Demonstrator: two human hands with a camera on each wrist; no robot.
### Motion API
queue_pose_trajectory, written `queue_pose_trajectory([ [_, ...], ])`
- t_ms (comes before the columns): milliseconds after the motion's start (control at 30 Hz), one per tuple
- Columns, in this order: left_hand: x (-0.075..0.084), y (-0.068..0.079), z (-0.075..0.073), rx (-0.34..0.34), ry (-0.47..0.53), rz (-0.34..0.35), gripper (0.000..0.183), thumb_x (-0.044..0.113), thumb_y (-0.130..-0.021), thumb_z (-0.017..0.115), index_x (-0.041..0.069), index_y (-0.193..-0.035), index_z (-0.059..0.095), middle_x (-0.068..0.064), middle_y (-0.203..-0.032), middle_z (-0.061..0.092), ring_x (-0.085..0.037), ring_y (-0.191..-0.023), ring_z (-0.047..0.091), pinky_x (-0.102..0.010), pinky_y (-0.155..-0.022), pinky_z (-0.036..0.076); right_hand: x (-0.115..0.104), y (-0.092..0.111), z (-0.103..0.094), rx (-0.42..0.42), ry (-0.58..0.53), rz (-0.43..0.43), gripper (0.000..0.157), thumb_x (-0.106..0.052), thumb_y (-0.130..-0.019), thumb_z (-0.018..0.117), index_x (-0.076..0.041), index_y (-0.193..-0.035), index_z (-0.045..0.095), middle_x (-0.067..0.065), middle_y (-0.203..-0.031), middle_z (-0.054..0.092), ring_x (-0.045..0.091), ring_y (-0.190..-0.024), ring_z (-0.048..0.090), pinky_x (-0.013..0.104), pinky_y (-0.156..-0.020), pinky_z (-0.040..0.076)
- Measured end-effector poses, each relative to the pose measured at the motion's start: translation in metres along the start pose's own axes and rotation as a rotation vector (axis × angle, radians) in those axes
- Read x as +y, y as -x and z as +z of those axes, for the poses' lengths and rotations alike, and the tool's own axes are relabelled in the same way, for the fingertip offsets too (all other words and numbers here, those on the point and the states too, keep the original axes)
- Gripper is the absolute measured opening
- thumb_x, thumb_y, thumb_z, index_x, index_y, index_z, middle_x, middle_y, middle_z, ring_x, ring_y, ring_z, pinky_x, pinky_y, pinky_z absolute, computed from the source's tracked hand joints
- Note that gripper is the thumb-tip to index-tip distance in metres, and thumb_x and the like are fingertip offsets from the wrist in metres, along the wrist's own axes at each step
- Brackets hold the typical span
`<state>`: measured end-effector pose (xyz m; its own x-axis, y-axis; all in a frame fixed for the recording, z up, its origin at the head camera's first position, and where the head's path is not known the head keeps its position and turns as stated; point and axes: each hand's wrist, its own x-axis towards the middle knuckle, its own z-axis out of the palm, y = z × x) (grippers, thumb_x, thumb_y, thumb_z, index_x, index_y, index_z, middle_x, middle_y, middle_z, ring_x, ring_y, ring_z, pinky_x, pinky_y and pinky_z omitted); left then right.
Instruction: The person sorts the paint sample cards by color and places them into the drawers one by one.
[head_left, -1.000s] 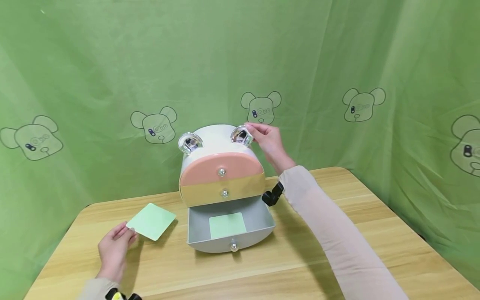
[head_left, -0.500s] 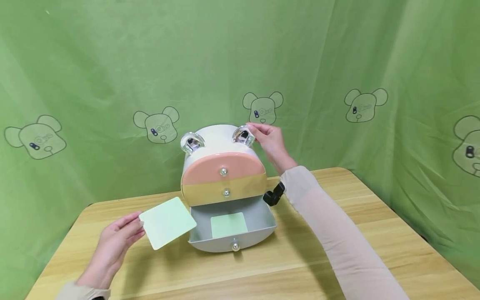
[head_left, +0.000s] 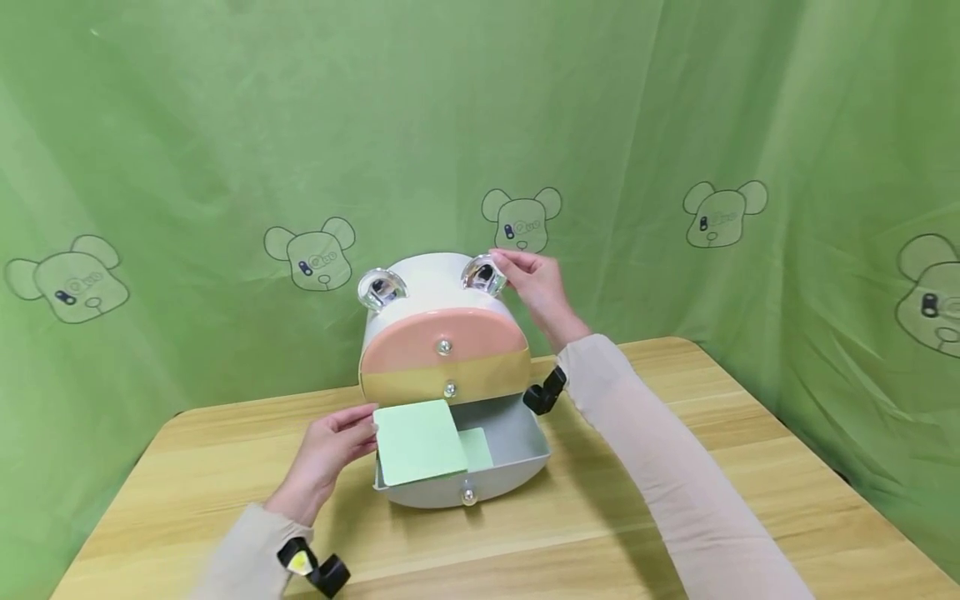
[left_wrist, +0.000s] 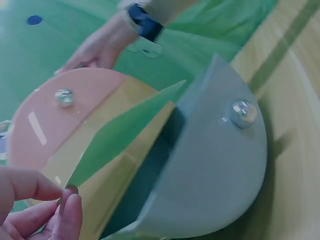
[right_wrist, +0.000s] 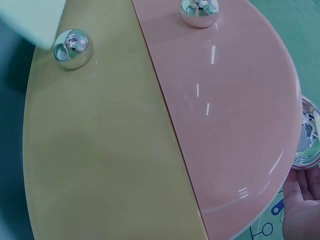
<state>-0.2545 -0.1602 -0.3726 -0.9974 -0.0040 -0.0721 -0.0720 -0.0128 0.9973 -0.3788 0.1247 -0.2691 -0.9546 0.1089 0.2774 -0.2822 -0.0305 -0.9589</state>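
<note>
A small frog-shaped drawer box (head_left: 435, 283) stands on the table, white on top, with a pink drawer (head_left: 420, 337), a yellow drawer (head_left: 412, 383) and a grey drawer (head_left: 502, 479) pulled out at the bottom. My left hand (head_left: 330, 454) pinches a pale green square card (head_left: 416, 442) by its left edge, over the left part of the grey drawer. Another green card (head_left: 476, 450) lies inside that drawer, partly hidden by the held one. At the top right my right hand (head_left: 540, 287) holds the shiny right eye (head_left: 483, 275) of the box. In the left wrist view, thumb and fingers (left_wrist: 70, 200) grip the card's corner.
The wooden table (head_left: 675, 400) carries the box near its back edge. A green curtain (head_left: 420, 125) with printed bear heads hangs behind and along both sides. Round silvery knobs (head_left: 468, 497) stick out from the drawer fronts. A second shiny eye (head_left: 382, 289) sits at the top left.
My left hand has carried the green card rightward from the table's left side to above the open grey drawer. The right hand has stayed at the eye.
</note>
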Motion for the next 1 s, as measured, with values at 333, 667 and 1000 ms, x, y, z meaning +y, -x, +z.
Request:
queue_pose_trajectory([
  [333,-0.015,-0.017,0.021,0.086,-0.111,0.067,0.031,-0.005,-0.085,0.060,-0.009,-0.115,0.061,-0.009,-0.096,0.069,-0.005,-0.071,0.061,-0.018,-0.064,0.055,0.001,-0.001,0.002,0.010,-0.003,0.020,0.028,-0.019,-0.087,0.067,-0.008,-0.113,0.067,0.008,-0.116,0.067,0.009,-0.088,0.064,0.023,-0.083,0.054],
  [667,-0.018,-0.010,0.021,0.122,-0.225,0.135,0.029,-0.003,-0.082,0.063,-0.007,-0.111,0.064,-0.018,-0.105,0.068,-0.007,-0.078,0.061,-0.015,-0.067,0.053,0.002,-0.001,0.004,0.007,0.002,0.020,0.028,-0.019,-0.087,0.067,-0.009,-0.113,0.067,0.006,-0.117,0.066,0.010,-0.090,0.064,0.023,-0.084,0.054],
  [1000,-0.008,0.035,0.036,0.125,-0.340,0.326,0.026,0.000,-0.080,0.070,0.003,-0.106,0.069,-0.010,-0.102,0.070,-0.015,-0.081,0.061,-0.018,-0.067,0.056,0.001,0.000,0.002,0.005,-0.006,0.011,0.028,-0.019,-0.088,0.066,-0.008,-0.114,0.067,0.008,-0.114,0.067,0.017,-0.098,0.064,0.032,-0.093,0.052],
])
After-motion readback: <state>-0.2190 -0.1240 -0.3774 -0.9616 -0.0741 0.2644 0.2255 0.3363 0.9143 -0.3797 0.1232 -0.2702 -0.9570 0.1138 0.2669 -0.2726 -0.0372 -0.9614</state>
